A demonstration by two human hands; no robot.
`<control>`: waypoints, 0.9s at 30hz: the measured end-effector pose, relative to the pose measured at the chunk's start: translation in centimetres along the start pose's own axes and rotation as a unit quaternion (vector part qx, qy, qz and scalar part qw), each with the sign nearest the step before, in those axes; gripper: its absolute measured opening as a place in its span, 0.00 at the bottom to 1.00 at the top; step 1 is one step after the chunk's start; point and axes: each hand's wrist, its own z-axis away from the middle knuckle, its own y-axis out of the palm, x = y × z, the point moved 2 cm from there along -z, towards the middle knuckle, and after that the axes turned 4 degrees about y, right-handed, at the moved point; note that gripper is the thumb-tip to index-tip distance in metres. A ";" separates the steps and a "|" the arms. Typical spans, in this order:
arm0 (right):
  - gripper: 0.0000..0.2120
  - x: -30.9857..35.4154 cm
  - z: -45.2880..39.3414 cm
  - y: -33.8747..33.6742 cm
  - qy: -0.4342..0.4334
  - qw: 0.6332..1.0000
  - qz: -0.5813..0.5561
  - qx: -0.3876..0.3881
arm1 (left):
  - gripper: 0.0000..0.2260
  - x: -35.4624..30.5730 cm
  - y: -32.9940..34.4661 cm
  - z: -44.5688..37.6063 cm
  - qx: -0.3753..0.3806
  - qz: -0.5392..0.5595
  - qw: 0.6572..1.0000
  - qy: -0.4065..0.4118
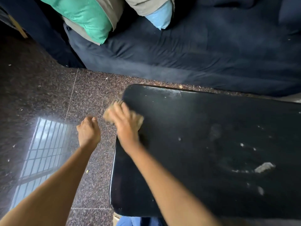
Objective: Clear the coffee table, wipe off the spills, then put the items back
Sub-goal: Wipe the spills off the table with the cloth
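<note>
The black coffee table (203, 121) fills the right half of the view, with nothing standing on it. My right hand (125, 123) presses a tan cloth (140, 119) flat on the table's left edge; the hand is blurred. My left hand (88, 130) hangs over the floor just left of the table, its fingers curled into a loose fist with nothing visible in it. Whitish crumbs and a pale smear (264, 167) lie on the right part of the tabletop.
A dark blue sofa (195, 51) runs along the far side of the table, with a green cushion (84, 15) and a light blue cushion (160, 17) on it. Speckled granite floor (40, 88) lies to the left, with scattered crumbs.
</note>
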 end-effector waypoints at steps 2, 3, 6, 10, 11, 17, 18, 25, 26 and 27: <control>0.17 1.4 3.9 1.5 -0.005 0.999 0.023 0.027 | 0.17 -0.2 0.2 1.0 0.008 -0.010 1.000 0.012; 0.17 1.2 5.0 1.8 0.020 0.999 0.025 0.019 | 0.17 -0.1 0.3 1.3 0.013 -0.013 1.000 0.016; 0.19 0.0 7.8 0.8 0.102 0.993 0.060 -0.003 | 0.17 0.3 -0.2 2.8 0.028 -0.021 0.999 0.031; 0.21 -2.5 12.4 -1.5 0.173 0.983 0.065 -0.017 | 0.17 0.3 -1.1 5.8 0.045 -0.035 0.997 0.058; 0.21 -3.8 14.1 -2.1 0.190 0.978 0.077 -0.034 | 0.17 0.3 -1.1 6.5 0.048 -0.037 0.996 0.070; 0.26 -12.9 23.5 -8.4 0.337 0.924 0.182 -0.020 | 0.17 0.7 -0.4 9.8 0.064 -0.035 0.992 0.099; 0.26 -14.0 23.6 -9.4 0.407 0.901 0.146 -0.023 | 0.17 0.9 -0.4 10.2 0.066 -0.032 0.992 0.106; 0.15 1.7 22.2 -4.7 0.206 0.978 0.003 -0.010 | 0.18 2.1 -1.7 11.2 0.055 -0.052 0.991 0.114; 0.18 5.1 23.0 -2.7 0.164 0.985 -0.012 0.047 | 0.18 2.1 -1.7 11.3 0.051 -0.058 0.991 0.111; 0.21 6.7 23.8 -0.8 0.141 0.986 0.002 0.087 | 0.18 2.0 -1.6 11.4 0.049 -0.063 0.991 0.112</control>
